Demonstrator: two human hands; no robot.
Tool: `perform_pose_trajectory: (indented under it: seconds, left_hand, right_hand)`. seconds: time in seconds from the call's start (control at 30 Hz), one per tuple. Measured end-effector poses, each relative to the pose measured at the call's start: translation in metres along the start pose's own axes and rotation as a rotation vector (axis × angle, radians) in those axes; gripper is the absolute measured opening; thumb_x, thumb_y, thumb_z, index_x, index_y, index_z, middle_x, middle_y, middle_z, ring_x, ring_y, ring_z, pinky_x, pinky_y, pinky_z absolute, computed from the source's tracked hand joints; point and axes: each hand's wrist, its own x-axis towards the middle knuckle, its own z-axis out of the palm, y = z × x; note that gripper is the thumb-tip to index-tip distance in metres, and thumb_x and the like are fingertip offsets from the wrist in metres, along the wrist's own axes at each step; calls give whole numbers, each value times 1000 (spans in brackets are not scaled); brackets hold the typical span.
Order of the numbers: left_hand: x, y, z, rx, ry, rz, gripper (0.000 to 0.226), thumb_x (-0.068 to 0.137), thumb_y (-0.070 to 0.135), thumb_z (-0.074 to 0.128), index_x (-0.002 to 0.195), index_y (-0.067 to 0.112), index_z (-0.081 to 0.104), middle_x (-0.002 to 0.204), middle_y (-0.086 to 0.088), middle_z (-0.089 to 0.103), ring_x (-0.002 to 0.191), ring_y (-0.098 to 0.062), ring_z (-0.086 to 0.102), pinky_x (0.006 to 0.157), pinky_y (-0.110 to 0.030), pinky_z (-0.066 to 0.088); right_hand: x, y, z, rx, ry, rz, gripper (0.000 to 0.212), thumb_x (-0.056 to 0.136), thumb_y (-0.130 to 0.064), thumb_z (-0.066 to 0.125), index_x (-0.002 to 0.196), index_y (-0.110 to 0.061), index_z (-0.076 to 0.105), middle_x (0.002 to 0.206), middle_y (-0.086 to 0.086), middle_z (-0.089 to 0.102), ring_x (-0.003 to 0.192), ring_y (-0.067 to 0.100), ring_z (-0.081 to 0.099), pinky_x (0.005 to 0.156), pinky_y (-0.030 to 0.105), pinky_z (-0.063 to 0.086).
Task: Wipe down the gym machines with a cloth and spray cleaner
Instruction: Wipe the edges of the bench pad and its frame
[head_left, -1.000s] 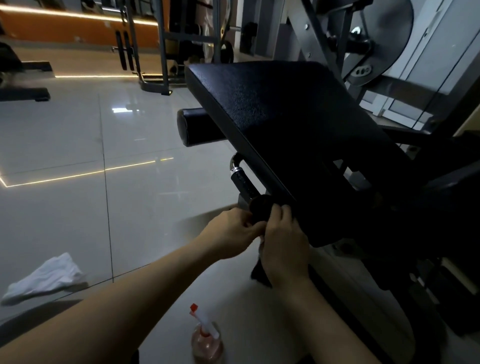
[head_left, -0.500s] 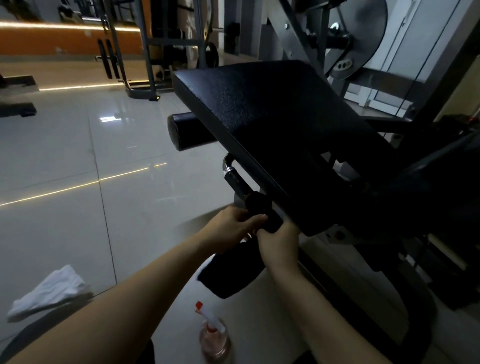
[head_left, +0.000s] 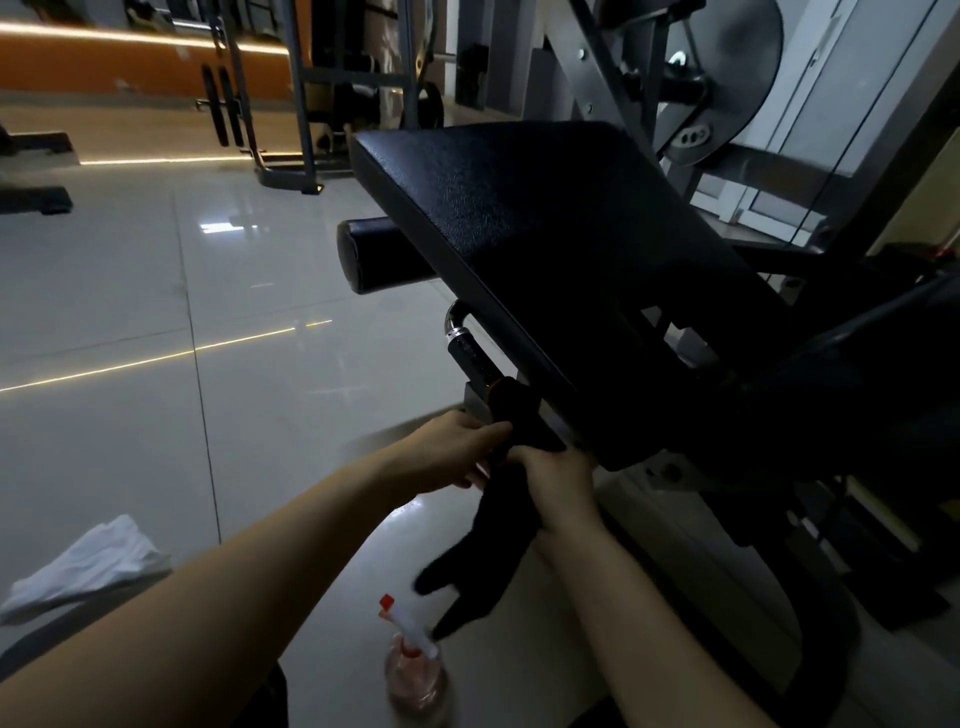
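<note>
Gym floor (head_left: 130, 312): one spray bottle (head_left: 415, 675), one white cloth (head_left: 88, 566), one black cloth (head_left: 488, 551)

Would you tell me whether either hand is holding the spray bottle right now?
No, the spray bottle stands on the floor, while the left hand and right hand grip the dark cloth.

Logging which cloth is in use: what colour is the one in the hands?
Black cloth, head view; the white cloth lies on the floor.
</note>
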Motion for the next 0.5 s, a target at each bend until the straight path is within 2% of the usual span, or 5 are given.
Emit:
perform_pose_trajectory:
  seconds: [0.1,0.2,0.27,0.4,0.5]
  left_hand:
    - [-8,5,3,177,64,10,35,108,33,43,105,11,71,77,-3,70,58,-10,68,54,-19,47]
    - [-5,3,-5,321,297,-4,38,102,31,47,74,12,62,72,-8,66,65,-27,64,57,-29,44]
    - [-2,0,-13,338,412,-20,37,101,30,48,74,9,62,72,-10,65,70,-30,62,61,-34,48]
    - [3,-1,-20,-4,321,-44,26,104,21,47,95,10,69,83,-13,73,73,-32,71,78,-43,62]
    - [0,10,-15,-335,219,-107,25,107,24,47,105,7,65,85,-18,65,59,-26,63,61,-32,55]
  right_hand:
    - [-2,3,-8,-272,18,-203,27,79,-3,64,104,-12,68,87,4,71,88,26,70,76,37,57]
    - [3,-13,-7,-1010,21,-478,43,86,-27,64,126,-14,54,114,7,61,104,28,63,88,44,54]
    - [5,-25,8,-1303,95,-589,46,95,-33,57,133,-8,46,125,10,56,110,30,61,85,39,51]
    - [20,-35,30,-1372,134,-632,43,100,-32,54,129,-2,46,119,13,66,107,31,67,77,36,51]
    - [30,-44,23,-1160,38,-475,41,103,-38,42,114,-3,61,111,18,68,104,38,65,82,39,50]
